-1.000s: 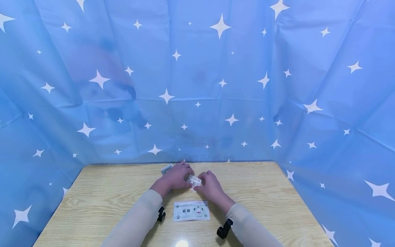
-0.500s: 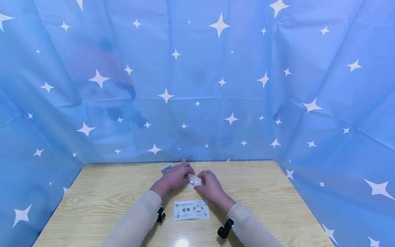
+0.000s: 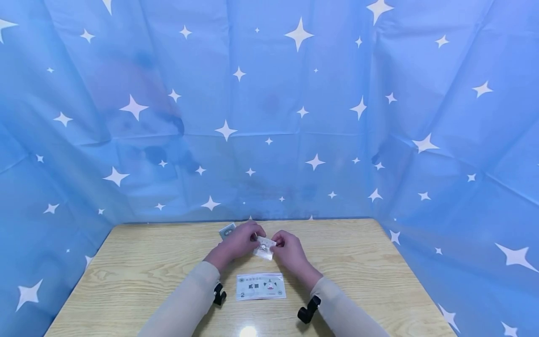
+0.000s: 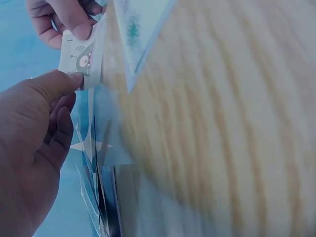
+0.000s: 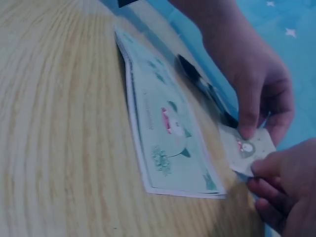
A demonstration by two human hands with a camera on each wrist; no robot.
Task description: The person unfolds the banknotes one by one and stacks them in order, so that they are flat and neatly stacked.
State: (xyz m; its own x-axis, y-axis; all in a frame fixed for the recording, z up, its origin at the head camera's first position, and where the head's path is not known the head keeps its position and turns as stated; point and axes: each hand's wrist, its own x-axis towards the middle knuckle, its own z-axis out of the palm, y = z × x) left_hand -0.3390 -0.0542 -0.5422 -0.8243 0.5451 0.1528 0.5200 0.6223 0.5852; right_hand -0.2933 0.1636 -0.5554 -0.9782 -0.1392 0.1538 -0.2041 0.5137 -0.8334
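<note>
While the left hand (image 3: 239, 241) and the right hand (image 3: 291, 254) pinch it from two sides, a small pale paper (image 3: 263, 248) shows a green-grey cartoon creature with a big white eye and a bit of red. It is over the far part of the wooden table (image 3: 349, 257); I cannot tell if it touches the wood. Each hand has its thumb on the picture side, clamped on the paper. Nearer the person lies a longer pale note (image 3: 261, 286) with a 2 on it.
</note>
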